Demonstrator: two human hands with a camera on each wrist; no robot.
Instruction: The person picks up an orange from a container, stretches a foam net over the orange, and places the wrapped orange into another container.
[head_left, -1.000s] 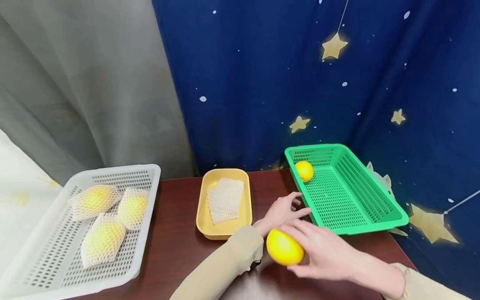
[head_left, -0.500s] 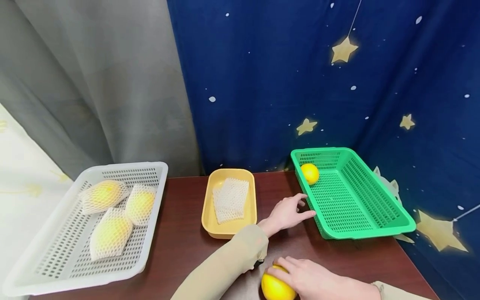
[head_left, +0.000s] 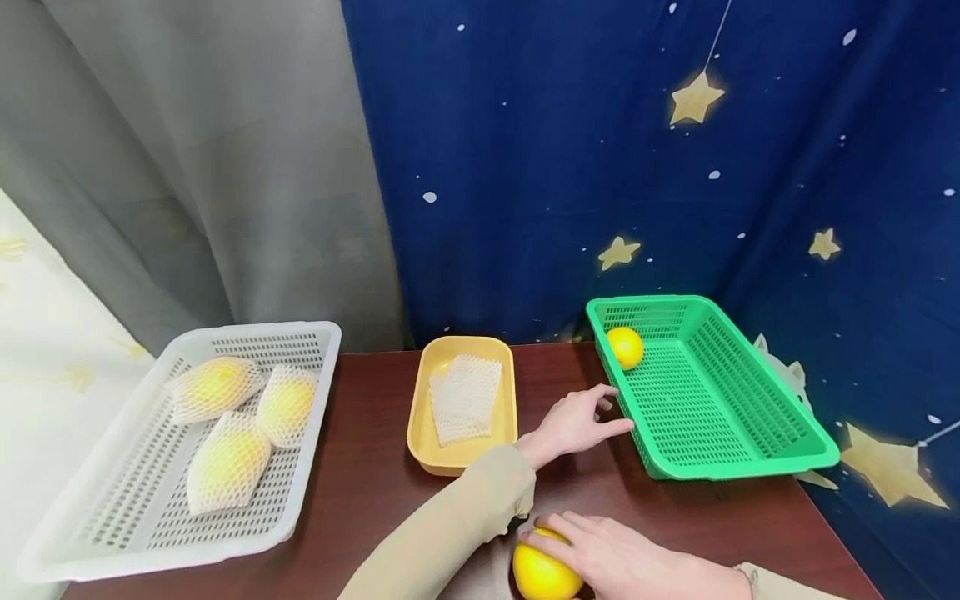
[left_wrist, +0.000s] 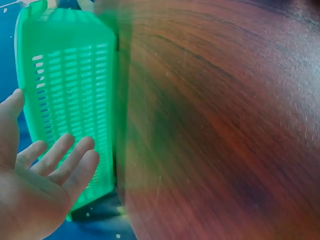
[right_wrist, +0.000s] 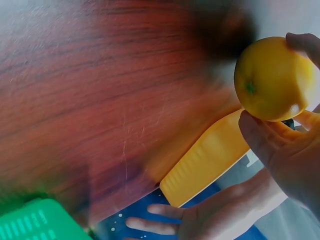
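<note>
My right hand [head_left: 618,557] grips an orange [right_wrist: 272,80] near the front edge of the head view, thumb and fingers on either side of it. In the right wrist view the green stem end of the fruit faces outward. My left hand [head_left: 573,423] is beside the near left wall of the green basket [head_left: 738,468], fingers spread and thumb at the rim. Nothing lies in its palm in the left wrist view. A second orange [head_left: 625,347] sits inside that basket, in its far left corner.
A yellow tray [head_left: 414,446] with white foam net sleeves [head_left: 467,400] stands mid-table. At left, a white basket [head_left: 180,550] holds three yellow fruits in foam nets, one of them [head_left: 228,462] nearest the front. Curtains [head_left: 510,167] hang behind the table.
My right hand has lowered the orange toward the front edge of the table, away from the left hand. The left hand has stayed beside the green basket, while the head view has shifted slightly.
</note>
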